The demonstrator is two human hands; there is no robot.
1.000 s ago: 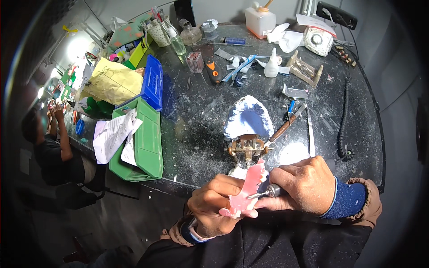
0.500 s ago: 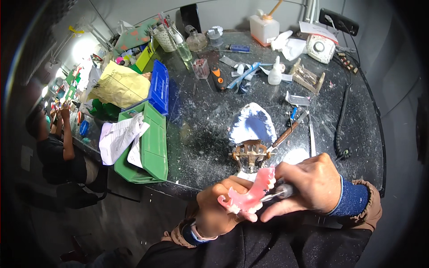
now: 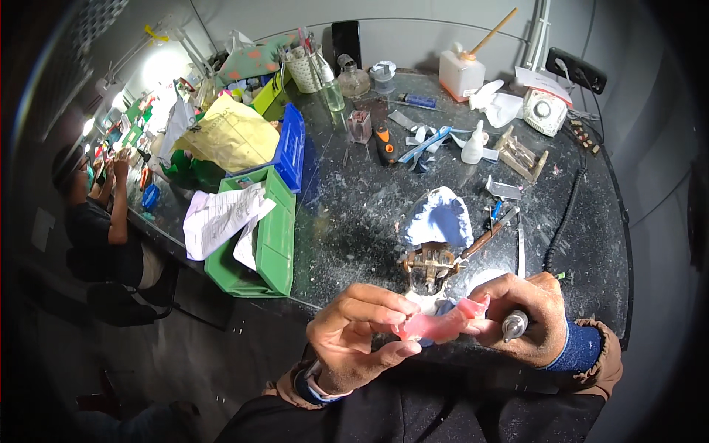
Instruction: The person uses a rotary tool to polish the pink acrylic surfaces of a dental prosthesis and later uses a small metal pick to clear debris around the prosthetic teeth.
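A pink denture (image 3: 437,327) spans the space between my two hands, low over the bench's near edge. The fingers of my left hand (image 3: 353,332) close around its left end. My right hand (image 3: 533,306) pinches the other end between thumb and fingers, and also keeps a metal handpiece (image 3: 515,325) in its grasp, tip toward me. Right behind them stands a brass-coloured articulator (image 3: 430,264) bearing a white and blue-grey plaster model (image 3: 439,218). The model's lower part is partly hidden by the denture and my fingers.
A wooden-handled knife (image 3: 484,242) lies right of the articulator, beside a dark coiled cord (image 3: 572,210). Green (image 3: 279,247) and blue (image 3: 294,148) bins holding papers stand left. Behind are a white dropper bottle (image 3: 473,146) and an orange-black tool (image 3: 385,144). Another person (image 3: 103,221) sits far left.
The denture has been turned so its pink side shows, and both hands now hold it. The handpiece tip has come away from it and swung toward me. The whole view has shifted slightly.
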